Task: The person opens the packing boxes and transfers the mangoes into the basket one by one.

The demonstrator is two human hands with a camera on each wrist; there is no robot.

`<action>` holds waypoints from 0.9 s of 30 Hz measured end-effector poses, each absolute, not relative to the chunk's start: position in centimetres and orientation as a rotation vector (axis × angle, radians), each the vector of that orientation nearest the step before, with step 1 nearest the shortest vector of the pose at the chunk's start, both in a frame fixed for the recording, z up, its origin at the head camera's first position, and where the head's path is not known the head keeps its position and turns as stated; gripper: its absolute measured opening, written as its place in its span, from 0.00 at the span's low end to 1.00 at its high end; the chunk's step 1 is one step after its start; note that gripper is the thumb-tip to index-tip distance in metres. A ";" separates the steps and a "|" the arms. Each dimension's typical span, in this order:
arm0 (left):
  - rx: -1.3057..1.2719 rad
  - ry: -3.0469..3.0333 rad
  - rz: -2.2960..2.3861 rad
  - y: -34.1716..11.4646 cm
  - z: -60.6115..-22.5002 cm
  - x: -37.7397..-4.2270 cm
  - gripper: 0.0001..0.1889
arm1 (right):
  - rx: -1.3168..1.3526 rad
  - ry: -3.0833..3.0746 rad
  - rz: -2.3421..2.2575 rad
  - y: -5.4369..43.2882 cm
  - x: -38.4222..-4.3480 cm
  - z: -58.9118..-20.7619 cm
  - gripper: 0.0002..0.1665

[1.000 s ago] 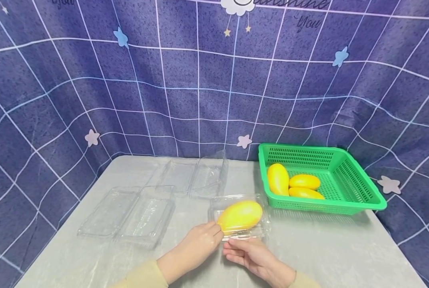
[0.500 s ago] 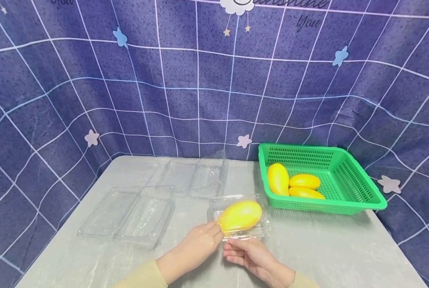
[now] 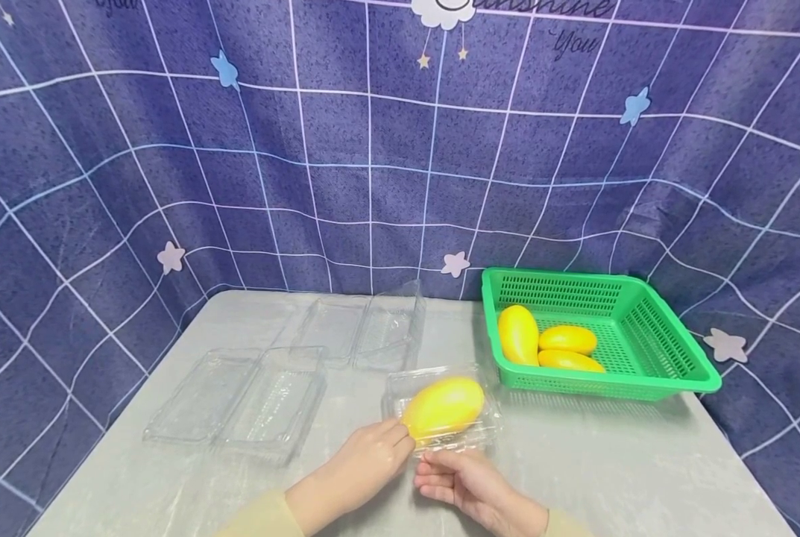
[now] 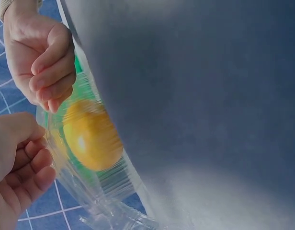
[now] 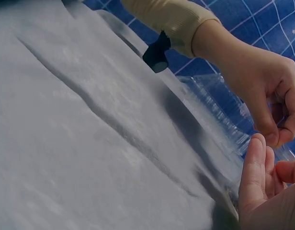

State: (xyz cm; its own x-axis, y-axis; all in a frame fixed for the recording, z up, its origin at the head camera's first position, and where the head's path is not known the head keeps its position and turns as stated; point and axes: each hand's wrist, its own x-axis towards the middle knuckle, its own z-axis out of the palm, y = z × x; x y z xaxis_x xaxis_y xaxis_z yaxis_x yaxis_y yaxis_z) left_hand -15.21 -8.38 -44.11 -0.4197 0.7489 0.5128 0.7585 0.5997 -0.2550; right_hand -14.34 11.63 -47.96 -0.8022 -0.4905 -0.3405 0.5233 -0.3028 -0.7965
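Observation:
A yellow mango [image 3: 445, 409] lies inside a clear plastic clamshell box [image 3: 400, 382] near the front middle of the table. In the left wrist view the mango [image 4: 92, 139] shows through ridged clear plastic. My left hand [image 3: 375, 453] pinches the box's near left corner between thumb and fingers, as the right wrist view also shows of the left hand [image 5: 277, 103]. My right hand [image 3: 470, 483] is turned palm inward at the box's near edge, its fingers loosely bent and the fingertips beside that edge. Whether those fingertips touch the plastic is hard to tell.
A green basket [image 3: 608, 384] with three mangoes [image 3: 519, 334] stands at the back right. One opened clear clamshell box [image 3: 238, 399] lies at the left, another opened clamshell box [image 3: 359, 332] behind the middle. A blue-purple patterned cloth [image 3: 400, 149] hangs behind the grey table [image 3: 608, 462].
The box with the mango has shifted slightly left and toward me, and my left hand has moved slightly with it. My right hand has barely moved.

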 end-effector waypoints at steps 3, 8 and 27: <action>-1.188 -2.234 -0.057 -8.5 -44.2 -15.1 0.05 | 0.055 1.317 -2.125 11.5 -14.1 -47.9 0.09; -1.187 -2.244 -0.105 -8.6 -44.4 -15.1 0.06 | 0.088 1.326 -2.139 11.3 -13.7 -47.7 0.10; -1.133 -2.168 -0.395 -8.9 -39.3 -16.4 0.05 | 0.128 1.332 -2.125 10.8 -13.5 -47.7 0.08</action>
State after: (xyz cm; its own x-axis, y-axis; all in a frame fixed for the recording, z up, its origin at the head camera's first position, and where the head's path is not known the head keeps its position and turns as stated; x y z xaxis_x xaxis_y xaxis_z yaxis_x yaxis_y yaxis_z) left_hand -16.39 -8.90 -39.32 -0.4142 0.6169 0.6692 0.8131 0.5812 -0.0325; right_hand -13.53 10.76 -47.75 -0.8031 -0.4498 -0.3908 0.5477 -0.2989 -0.7815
